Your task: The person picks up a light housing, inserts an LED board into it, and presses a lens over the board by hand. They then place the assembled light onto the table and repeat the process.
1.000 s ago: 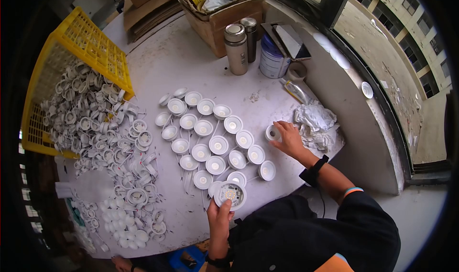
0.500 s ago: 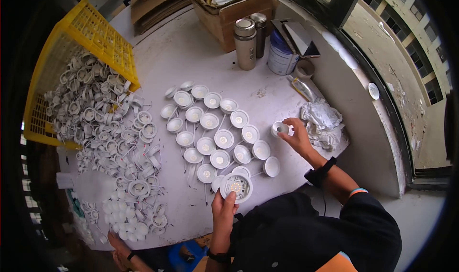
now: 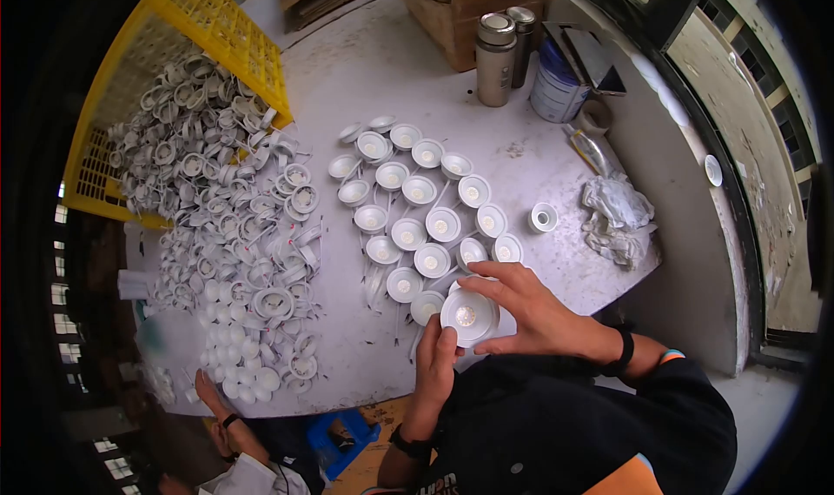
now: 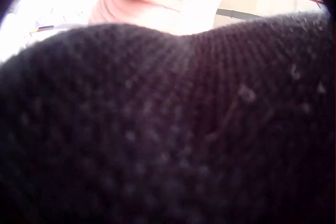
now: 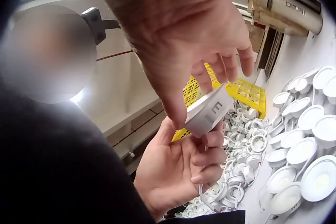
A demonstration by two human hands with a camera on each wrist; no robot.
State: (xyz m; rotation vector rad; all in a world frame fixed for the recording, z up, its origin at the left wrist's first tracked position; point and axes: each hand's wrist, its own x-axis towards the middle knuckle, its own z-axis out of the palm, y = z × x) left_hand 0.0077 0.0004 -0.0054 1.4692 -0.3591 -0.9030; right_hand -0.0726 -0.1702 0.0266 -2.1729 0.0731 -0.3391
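My left hand point(image 3: 437, 365) grips a round white lamp point(image 3: 470, 314) at its lower left edge, thumb on the rim. From the other side my right hand point(image 3: 552, 317) holds the rim between thumb and fingers. Inside the lamp is a smooth white cone with yellowish dots at its centre. In the right wrist view the lamp's side point(image 5: 207, 116) bears dark lettering, with my left hand point(image 5: 176, 169) below and my right hand point(image 5: 178, 45) above. A dark knit sleeve point(image 4: 168, 129) fills most of the left wrist view, hiding the fingers.
Rows of white lamps point(image 3: 443, 224) lie beyond my hands, with a white cup point(image 3: 544, 218) to their right. Loose housings point(image 3: 208, 182) spill from a yellow crate point(image 3: 221, 26) at left. Bottles point(image 3: 495, 60) and crumpled cloth point(image 3: 618, 221) stand farther off. Another person's arm point(image 3: 230, 417) is lower left.
My right hand has left the white cup and come to the lamp in my left hand. A white cone now covers the lamp's circuit board. The head view has shifted.
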